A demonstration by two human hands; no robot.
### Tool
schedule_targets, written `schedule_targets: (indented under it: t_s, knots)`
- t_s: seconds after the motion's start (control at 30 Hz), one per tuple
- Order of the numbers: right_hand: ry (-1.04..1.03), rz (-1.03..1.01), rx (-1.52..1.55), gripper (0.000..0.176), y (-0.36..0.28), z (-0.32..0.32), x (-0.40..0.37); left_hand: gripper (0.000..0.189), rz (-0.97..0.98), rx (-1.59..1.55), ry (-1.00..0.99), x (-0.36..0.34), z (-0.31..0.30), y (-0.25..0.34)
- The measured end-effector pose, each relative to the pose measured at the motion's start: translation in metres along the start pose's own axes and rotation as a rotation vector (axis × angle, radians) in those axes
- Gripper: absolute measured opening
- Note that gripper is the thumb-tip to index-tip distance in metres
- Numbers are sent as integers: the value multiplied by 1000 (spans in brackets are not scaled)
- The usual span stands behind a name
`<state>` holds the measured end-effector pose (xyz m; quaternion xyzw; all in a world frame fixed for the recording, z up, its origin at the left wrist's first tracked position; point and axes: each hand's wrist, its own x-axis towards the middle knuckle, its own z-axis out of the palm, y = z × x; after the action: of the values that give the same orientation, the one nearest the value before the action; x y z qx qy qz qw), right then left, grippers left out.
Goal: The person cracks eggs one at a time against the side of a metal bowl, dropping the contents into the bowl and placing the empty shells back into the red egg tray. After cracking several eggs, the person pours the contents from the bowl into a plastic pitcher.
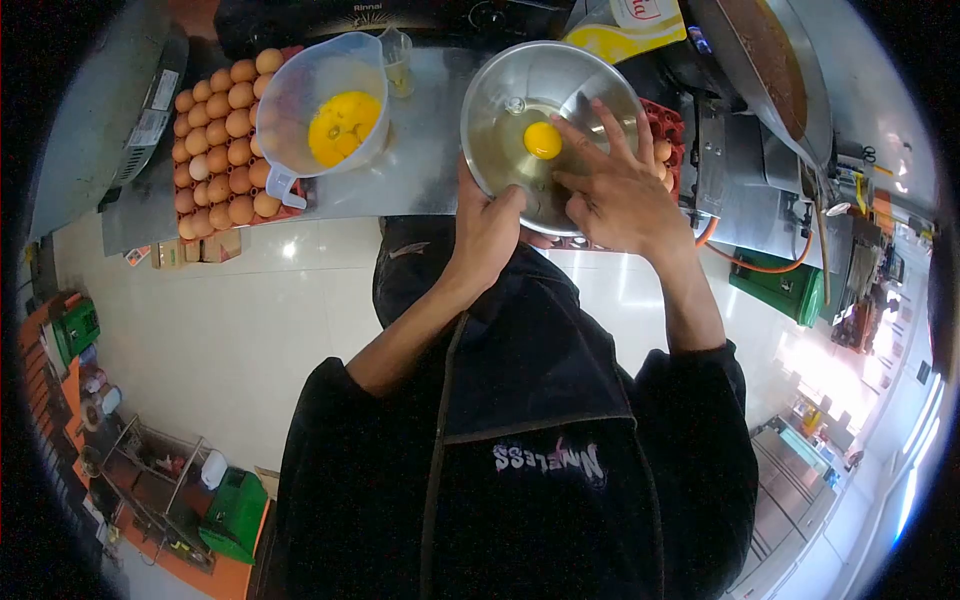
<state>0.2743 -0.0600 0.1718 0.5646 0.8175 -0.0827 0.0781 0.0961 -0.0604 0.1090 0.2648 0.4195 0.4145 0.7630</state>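
With the left hand gripping the bowl rim, the right hand, fingers spread, could burst the yolk at its fingertips.

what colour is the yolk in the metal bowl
Bright yellow-orange: the yolk sits in the metal bowl, clearest in the head view.

Much of the red egg tray beneath the steel bowl; bowl's near rim behind left hand and right hand

A glossy pale floor spreads below a steel counter, with green crates at the left and bright windows far right.
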Motion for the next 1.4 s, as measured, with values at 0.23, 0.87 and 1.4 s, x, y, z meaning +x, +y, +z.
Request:
schedule_targets:
  t_s: [0.23,0.87,1.4]
  knots:
    - [4,19,48,41,3,4,-6,63,26,15,27,-1,4,-2]
    - [36,19,0,42,4,-5,-11,70,-12,-10,-33,-1,1,-3]
    - [16,10,20,35,8,-11,-24,72,-15,-21,-43,-1,1,-3]
